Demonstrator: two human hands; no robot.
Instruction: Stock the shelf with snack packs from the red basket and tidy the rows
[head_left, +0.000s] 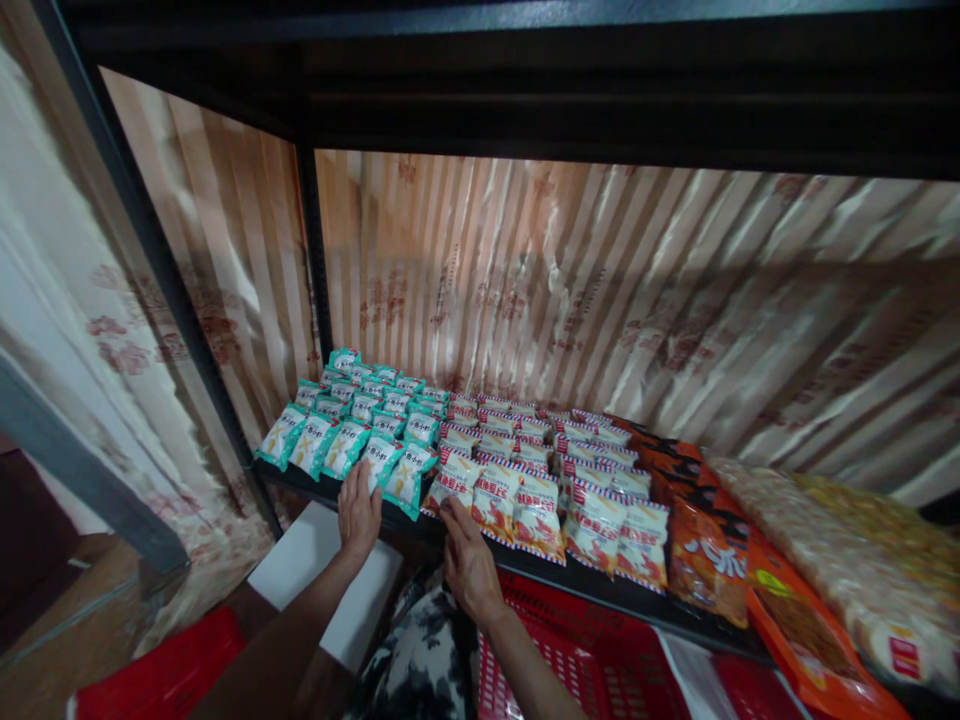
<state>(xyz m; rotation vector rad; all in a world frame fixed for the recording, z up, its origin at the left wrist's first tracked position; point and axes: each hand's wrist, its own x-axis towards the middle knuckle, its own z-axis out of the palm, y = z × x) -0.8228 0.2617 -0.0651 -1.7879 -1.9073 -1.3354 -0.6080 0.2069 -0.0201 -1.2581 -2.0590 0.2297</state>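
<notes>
Head view: a black shelf (600,590) carries rows of small snack packets against a striped, flowered curtain (600,300). At about 10 o'clock from the hands lie the teal packets (352,420), white-fronted, with print too small to read. Next to them, toward 12 and 1 o'clock, sit the red-and-white packets (540,470) with blue-and-red striped edges; they bear red Chinese characters that cannot be made out. Farther toward 3 o'clock come orange packets (705,540) with white characters, then pale clear bags (825,560) with a red label.

The left hand (358,512) lies flat with fingers spread loose on the front teal packet, grasping nothing. The right hand (469,562) rests at the shelf's front edge, fingers extended and touching the lower corner of the nearest red-and-white packet, not clenched around it. Below, at 6 o'clock, stands a red basket (592,660), and a white box (322,570) sits at 8 o'clock.
</notes>
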